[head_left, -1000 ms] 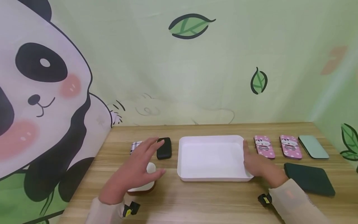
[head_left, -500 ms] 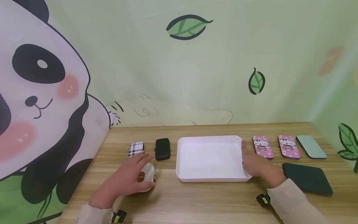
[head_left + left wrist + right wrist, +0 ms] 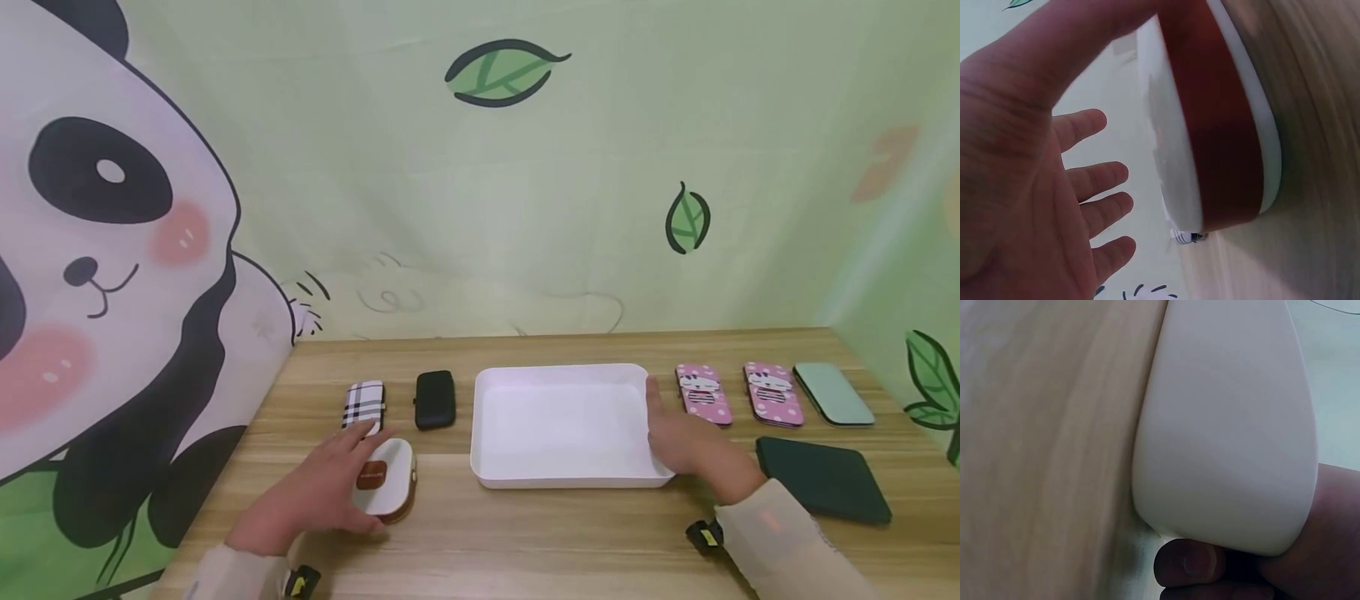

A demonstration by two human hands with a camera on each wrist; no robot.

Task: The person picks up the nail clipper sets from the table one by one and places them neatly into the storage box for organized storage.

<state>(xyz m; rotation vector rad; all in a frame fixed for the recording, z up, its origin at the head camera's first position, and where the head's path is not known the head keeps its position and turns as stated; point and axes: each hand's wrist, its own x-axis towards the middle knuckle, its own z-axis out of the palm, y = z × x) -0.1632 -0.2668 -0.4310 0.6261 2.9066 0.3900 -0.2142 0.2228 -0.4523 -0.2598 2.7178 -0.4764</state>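
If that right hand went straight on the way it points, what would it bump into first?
The white tray, most likely: the right hand already appears to be touching its right end.

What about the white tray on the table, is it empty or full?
Empty: the head view shows only bare white bottom inside the white tray, whose edge the right hand holds.

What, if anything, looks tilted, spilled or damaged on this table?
Nothing stands out. The white tray sits flat on the table, and no spill is visible. The white-and-brown box beside the left hand looks closed and level, though the hand hides part of it.
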